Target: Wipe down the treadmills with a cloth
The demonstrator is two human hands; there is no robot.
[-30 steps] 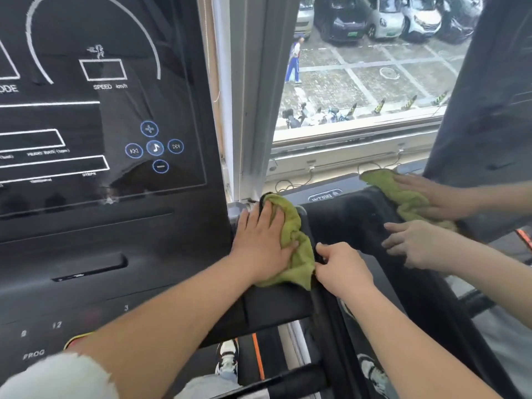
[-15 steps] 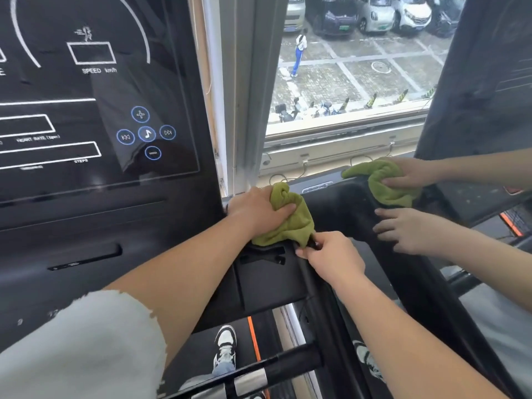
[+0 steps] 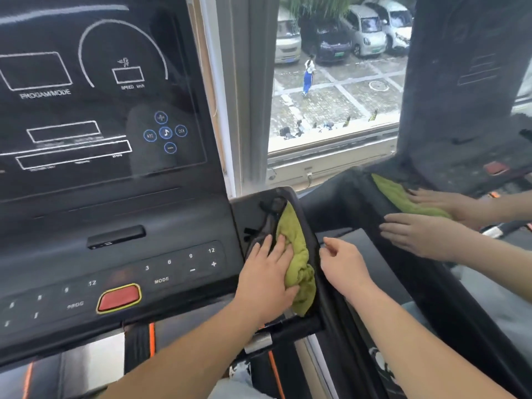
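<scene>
- Because the cloth [image 3: 298, 254] is soft, light, bunched green fabric, expect it to fold and creep under pressure rather than slide as one piece. Pin it with flat fingers, or gather the thick bunch nearest the thumb.
- The left hand [image 3: 266, 279] is spread, not clenched. Its fingers are extended and press down on the cloth's near edge, and the thumb lies against the lower bunch.
- The cloth lies under and just right of those fingers, in the side tray [image 3: 250, 208] of the treadmill [image 3: 115, 254].
- The right hand [image 3: 344, 264] is relaxed, with its fingers loosely bent, and holds nothing. It sits just right of the cloth, at the tray's outer rim. Contact with the rim cannot be confirmed.
- The tray looks like hard, smooth plastic, so the cloth should glide on it but may snag at the recess ahead of the left fingertips.
- The tray floor under the palm and cloth is hidden, and the dark recess beyond the fingertips shows no detail.
- Well right of the right hand, a second green cloth [image 3: 403, 197] and two further hands [image 3: 423, 234] appear. This is probably a reflection in a glossy panel, but that cannot be confirmed.
- The keypad [image 3: 178, 266] left of the left hand is partly blurred.
</scene>
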